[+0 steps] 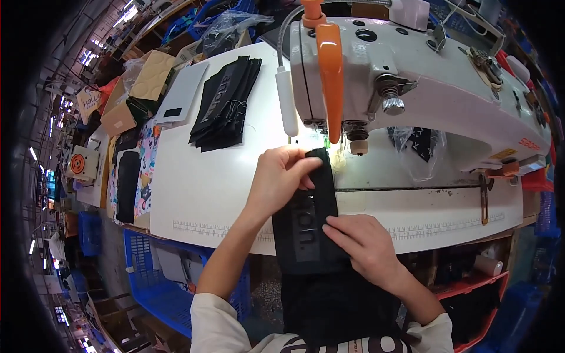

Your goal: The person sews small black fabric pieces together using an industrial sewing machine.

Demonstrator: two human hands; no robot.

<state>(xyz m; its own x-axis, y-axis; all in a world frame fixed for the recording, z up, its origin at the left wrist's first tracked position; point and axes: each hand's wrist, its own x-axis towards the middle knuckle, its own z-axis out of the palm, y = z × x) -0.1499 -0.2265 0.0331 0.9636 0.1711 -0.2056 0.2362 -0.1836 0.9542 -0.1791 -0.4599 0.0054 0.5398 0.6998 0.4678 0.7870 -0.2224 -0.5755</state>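
A black fabric strip [305, 226] with glossy lettering hangs over the front edge of the sewing machine's white table. Its upper end lies under the lit needle area of the sewing machine [353, 65]. My left hand [285, 176] pinches the strip near that end, thumb on top, just in front of the presser foot. Lower down, my right hand [365, 247] grips the strip's right edge between thumb and fingers; part of that grip is hidden. An orange lever-like part [331, 76] stands on the machine head, right above the strip.
A stack of black lettered strips [226, 103] lies on the white table [176, 191] at the back left. A clear bag with black fabric [421, 144] sits under the machine arm. Blue basket [141, 270] and red crate [500, 288] stand below. A ruler scale [424, 231] runs along the front edge.
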